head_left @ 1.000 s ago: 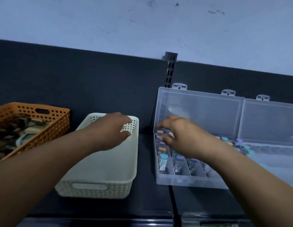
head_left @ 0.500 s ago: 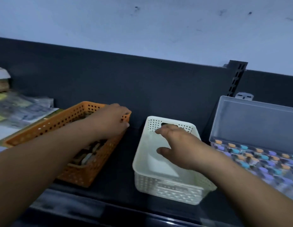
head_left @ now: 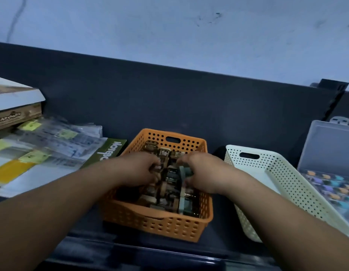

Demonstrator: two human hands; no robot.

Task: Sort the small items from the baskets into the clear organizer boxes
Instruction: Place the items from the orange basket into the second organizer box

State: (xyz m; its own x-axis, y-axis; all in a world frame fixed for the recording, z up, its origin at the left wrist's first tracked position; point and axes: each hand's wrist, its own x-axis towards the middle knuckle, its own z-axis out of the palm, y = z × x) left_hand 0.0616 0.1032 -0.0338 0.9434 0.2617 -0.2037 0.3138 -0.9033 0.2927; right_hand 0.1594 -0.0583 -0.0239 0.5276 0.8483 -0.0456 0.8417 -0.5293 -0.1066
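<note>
The orange basket at the shelf's front edge is packed with small items; right of it stand the white basket and the clear organizer box, which holds coloured caps. The left hand and right hand are both in the orange basket, fingers curled round items.

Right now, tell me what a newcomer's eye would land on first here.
The orange basket at centre draws the eye first. It is packed with small dark items, and both hands are inside it: the left hand curled among them, the right hand gripping a blue-grey item. To its right sits a white basket, and at the far right edge an open clear organizer box holds rows of colourful capped pieces.
</note>
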